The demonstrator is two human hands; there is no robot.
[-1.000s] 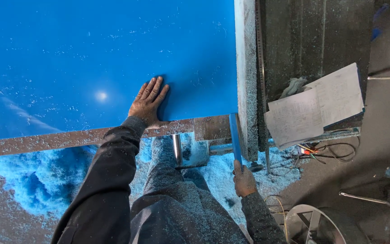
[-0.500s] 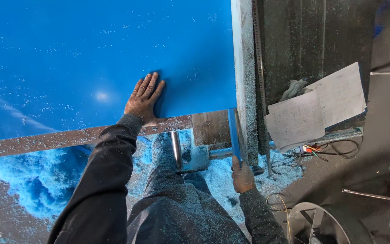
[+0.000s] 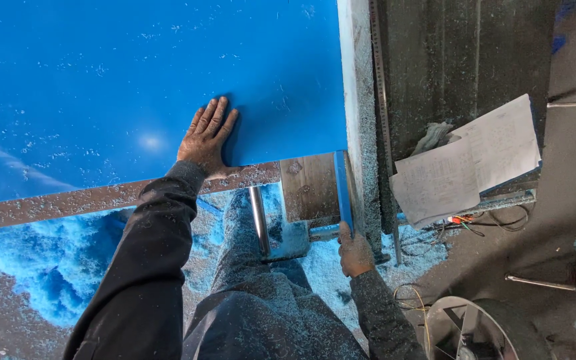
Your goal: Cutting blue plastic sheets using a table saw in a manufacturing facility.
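My left hand lies flat, fingers spread, on the near edge of a large glossy blue sheet that covers the saw table. My right hand grips the near end of a narrow blue strip, which runs along the sheet's right edge beside the dusty white fence. A wooden block sits just left of the strip. A metal rail borders the table's front edge. Both sleeves and my trousers are dusted with blue shavings.
Blue shavings are heaped on the floor below the rail. A steel tube hangs under the table. Paper sheets rest on a ledge to the right, with wires beneath. A round metal wheel stands at bottom right.
The blue sheet and my left hand have slid slightly forward, away from me. My right hand has followed, keeping hold of the blue strip.
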